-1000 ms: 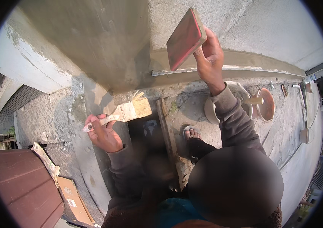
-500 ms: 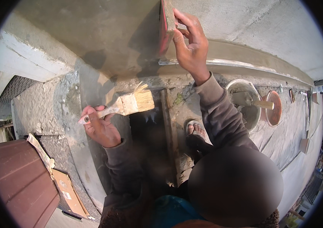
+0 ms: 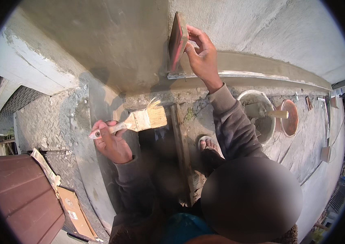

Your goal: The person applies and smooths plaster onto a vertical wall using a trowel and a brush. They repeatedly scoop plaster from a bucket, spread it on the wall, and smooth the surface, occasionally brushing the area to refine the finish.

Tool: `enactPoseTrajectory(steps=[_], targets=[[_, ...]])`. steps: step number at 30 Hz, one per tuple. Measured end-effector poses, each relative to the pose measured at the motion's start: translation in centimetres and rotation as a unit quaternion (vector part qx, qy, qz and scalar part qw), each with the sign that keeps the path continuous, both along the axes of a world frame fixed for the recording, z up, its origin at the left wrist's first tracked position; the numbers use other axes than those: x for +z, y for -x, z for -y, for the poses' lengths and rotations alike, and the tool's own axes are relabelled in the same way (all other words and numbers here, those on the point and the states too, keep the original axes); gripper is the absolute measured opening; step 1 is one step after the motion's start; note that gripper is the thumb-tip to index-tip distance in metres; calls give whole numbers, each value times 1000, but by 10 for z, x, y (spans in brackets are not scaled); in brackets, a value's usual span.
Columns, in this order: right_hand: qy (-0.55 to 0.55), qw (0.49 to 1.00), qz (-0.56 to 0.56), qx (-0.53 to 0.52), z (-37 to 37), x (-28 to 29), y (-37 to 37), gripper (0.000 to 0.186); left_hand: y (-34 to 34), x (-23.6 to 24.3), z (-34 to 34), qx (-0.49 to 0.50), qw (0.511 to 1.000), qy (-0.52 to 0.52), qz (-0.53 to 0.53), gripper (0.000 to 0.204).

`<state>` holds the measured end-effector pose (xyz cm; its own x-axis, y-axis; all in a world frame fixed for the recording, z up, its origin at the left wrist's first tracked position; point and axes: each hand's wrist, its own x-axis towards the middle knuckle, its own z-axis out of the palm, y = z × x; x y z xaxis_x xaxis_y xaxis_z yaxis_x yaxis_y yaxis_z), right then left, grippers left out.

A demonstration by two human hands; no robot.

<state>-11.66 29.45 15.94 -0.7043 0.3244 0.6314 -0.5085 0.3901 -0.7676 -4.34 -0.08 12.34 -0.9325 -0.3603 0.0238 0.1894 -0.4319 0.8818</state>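
Observation:
My left hand (image 3: 115,144) is closed around the handle of a wide paintbrush (image 3: 142,120), its pale bristles pointing right. Raised higher, my right hand (image 3: 203,55) grips a flat plastering float (image 3: 178,42) with a reddish layer along its edge. The float stands on edge at the corner of the wet-looking grey plastered wall (image 3: 128,44), just above the left end of a thin straight strip (image 3: 253,74). Whether its face touches the plaster I cannot tell.
To the right stand a mortar bucket (image 3: 265,136) with a wooden-handled tool across it and an orange bucket (image 3: 289,126). A timber plank (image 3: 182,150) borders a dark gap below me. Flattened cardboard (image 3: 75,211) and a maroon ribbed panel (image 3: 20,195) lie at lower left.
My right hand has brought the float down the wall corner, closer to the strip. The brush in my left hand sits slightly lower and further right in view; the whole view has shifted a little.

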Motion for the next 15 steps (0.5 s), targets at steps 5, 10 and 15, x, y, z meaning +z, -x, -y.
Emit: enactPoseTrajectory(steps=[5, 10, 15], targets=[[-36, 991, -131, 2, 0, 44, -7, 41, 0, 4, -1, 1, 1000, -9, -11, 30], [-66, 981, -181, 23, 17, 74, -3, 37, -3, -1, 2, -30, 999, -5, -13, 32], [-53, 992, -111, -35, 15, 93, 15, 36, -4, 4, 0, -16, 1000, 8, -11, 33]])
